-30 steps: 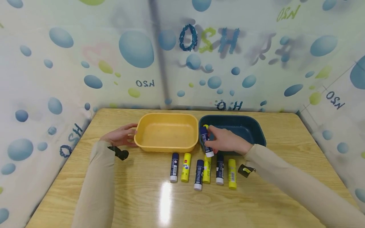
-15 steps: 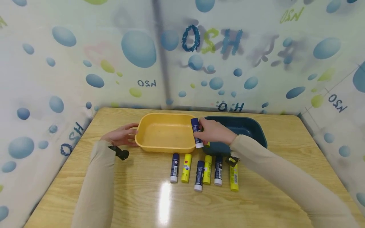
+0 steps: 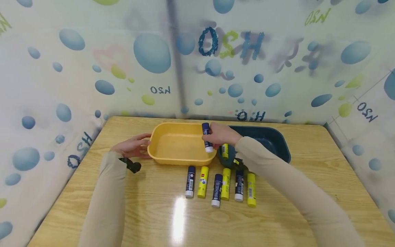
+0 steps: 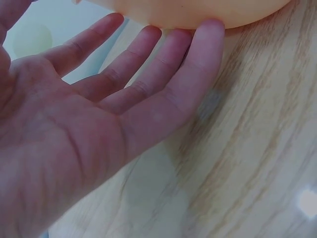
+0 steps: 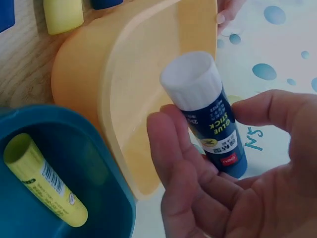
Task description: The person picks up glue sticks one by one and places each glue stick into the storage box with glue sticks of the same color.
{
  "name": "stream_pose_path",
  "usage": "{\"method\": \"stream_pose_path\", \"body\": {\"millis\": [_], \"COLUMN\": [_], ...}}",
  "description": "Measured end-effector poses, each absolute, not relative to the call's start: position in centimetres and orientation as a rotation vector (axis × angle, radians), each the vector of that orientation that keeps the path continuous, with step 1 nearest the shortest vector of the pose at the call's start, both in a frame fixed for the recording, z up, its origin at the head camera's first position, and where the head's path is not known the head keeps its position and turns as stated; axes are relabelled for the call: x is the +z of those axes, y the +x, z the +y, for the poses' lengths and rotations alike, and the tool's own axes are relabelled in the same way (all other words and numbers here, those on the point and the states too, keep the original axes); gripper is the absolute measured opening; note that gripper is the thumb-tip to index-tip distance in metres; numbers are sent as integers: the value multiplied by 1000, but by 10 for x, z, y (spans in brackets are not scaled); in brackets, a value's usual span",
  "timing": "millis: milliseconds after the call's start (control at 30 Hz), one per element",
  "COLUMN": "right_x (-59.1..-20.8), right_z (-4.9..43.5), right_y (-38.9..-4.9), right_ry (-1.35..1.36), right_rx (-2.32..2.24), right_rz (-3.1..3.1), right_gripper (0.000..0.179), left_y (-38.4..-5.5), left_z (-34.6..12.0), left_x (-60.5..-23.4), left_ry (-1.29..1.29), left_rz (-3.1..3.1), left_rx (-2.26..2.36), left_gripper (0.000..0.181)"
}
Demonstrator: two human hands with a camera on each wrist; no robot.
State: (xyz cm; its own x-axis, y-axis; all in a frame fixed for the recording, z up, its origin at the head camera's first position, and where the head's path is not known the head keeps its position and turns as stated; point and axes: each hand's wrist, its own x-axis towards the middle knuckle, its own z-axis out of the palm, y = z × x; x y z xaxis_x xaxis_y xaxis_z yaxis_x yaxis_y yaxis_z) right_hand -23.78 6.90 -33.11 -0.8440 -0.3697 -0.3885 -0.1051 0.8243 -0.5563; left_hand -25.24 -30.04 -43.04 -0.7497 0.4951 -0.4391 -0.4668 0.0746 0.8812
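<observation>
My right hand (image 3: 220, 133) pinches a dark blue glue stick (image 5: 213, 119) with a white end between thumb and fingers. In the head view it is over the right end of the yellow bin (image 3: 182, 161). At the bin's left side, my left hand (image 4: 114, 104) touches the wall with relaxed fingers. Inside the dark teal bin (image 3: 279, 144) lies a yellow glue stick (image 5: 47, 183); my right arm hides part of that bin. Several blue and yellow glue sticks lie in front of the bins, among them a blue one (image 3: 217, 190) and a yellow one (image 3: 251, 189).
Both bins stand side by side on a wooden table (image 3: 148, 212), near its back edge. Behind and at the sides hangs a white sheet (image 3: 123, 51) with blue and green spots.
My right hand has carried the blue glue stick leftward from the teal bin to over the yellow bin. The left hand stays at the yellow bin's side.
</observation>
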Motion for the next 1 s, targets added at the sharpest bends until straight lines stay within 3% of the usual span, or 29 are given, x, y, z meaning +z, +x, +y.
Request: {"method": "stream_pose_path", "body": {"millis": [1000], "right_x": [-364], "right_z": [6], "right_y": [-268], "right_ry": [-125], "right_rx": [-580], "right_rz": [2422], "right_gripper": [41], "left_y": [-251], "left_z": [-298], "left_x": [-433], "left_ry": [16], "left_rz": [1657], "left_rx": [1789], "left_gripper": [57]}}
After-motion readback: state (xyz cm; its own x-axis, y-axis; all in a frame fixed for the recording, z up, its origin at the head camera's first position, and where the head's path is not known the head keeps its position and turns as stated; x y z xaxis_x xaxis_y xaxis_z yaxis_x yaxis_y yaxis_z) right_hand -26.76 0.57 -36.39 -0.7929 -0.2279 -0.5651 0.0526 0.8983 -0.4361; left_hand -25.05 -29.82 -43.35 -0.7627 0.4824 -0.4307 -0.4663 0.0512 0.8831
